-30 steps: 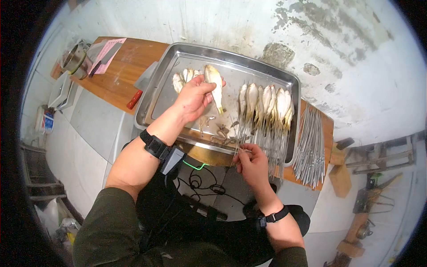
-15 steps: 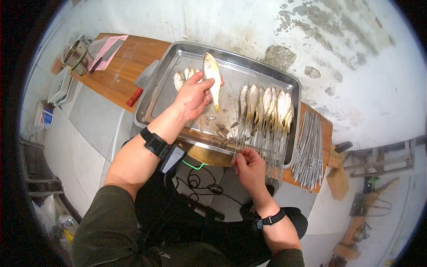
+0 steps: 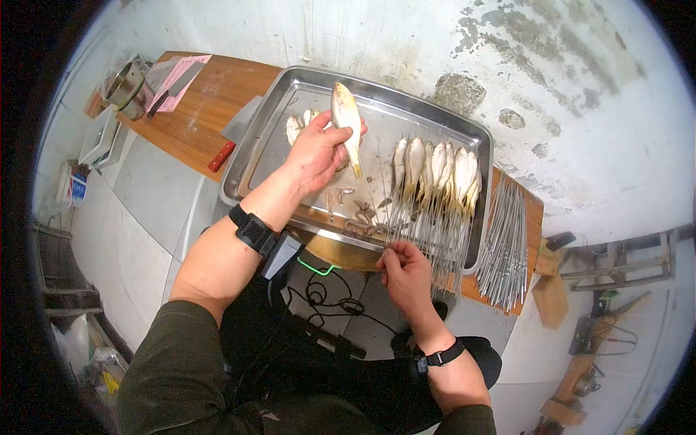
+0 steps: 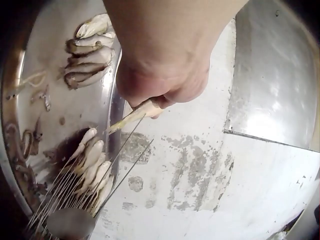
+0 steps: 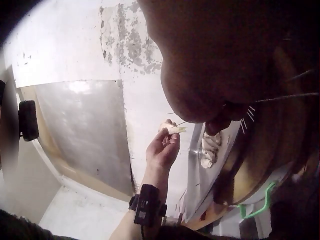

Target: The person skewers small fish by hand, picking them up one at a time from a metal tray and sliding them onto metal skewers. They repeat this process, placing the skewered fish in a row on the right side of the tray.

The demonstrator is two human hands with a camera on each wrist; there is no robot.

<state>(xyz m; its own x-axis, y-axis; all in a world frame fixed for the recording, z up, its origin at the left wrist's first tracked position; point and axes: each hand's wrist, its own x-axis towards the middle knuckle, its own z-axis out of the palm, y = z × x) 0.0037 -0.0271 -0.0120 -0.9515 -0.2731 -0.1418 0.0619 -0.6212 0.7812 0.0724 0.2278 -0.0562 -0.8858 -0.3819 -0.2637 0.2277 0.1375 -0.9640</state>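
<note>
My left hand (image 3: 315,156) holds a small yellow-bellied fish (image 3: 346,119) up over the steel tray (image 3: 391,88), thumb across its side, head up and tail down. Low at the tray's near edge, my right hand (image 3: 406,279) pinches thin metal skewers (image 4: 129,137). Two of their tips rise close to the tail in the left wrist view. Skewered fish (image 3: 438,167) lie in a row at the tray's right, shafts pointing toward me. A few loose fish (image 4: 90,57) lie at the tray's left, partly hidden by my left hand in the head view.
A bundle of metal skewers (image 3: 504,246) lies right of the tray on the wooden board. Dark scraps (image 3: 359,217) are on the tray's near side. Left of it are a red-handled blade (image 3: 221,156), a black-handled knife (image 3: 174,88) and a metal pot (image 3: 127,94). A stained wall stands behind.
My left hand has lifted the fish slightly and tilted it a little. My right hand, still pinching skewers, has shifted slightly down. The skewered row has not changed.
</note>
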